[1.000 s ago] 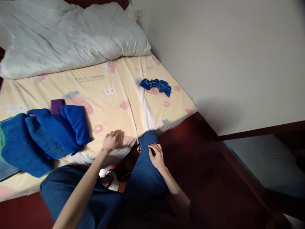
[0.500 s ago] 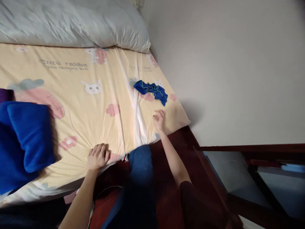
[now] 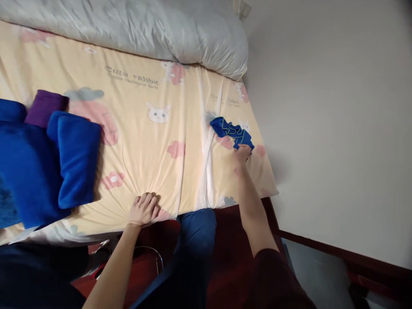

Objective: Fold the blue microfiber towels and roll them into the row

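Observation:
A crumpled blue cloth [image 3: 230,129] with green edging lies on the yellow rabbit-print sheet [image 3: 135,150], near the bed's right end. My right hand [image 3: 243,153] is at the cloth's lower right end, its fingers closed on that end. My left hand [image 3: 145,209] rests on the sheet at the bed's front edge, palm down, fingers spread slightly and holding nothing. Creases in the sheet run out from under it.
Folded blue cloths [image 3: 79,159] and a purple one [image 3: 46,107] are stacked at the left. A large grey bolster-like bundle [image 3: 144,30] lies along the bed's back. A plain wall [image 3: 328,128] stands at the right.
My right hand has moved forward onto the end of the crumpled cloth and closed on it. My left hand stays at the bed edge. The view has shifted left, showing more folded cloths.

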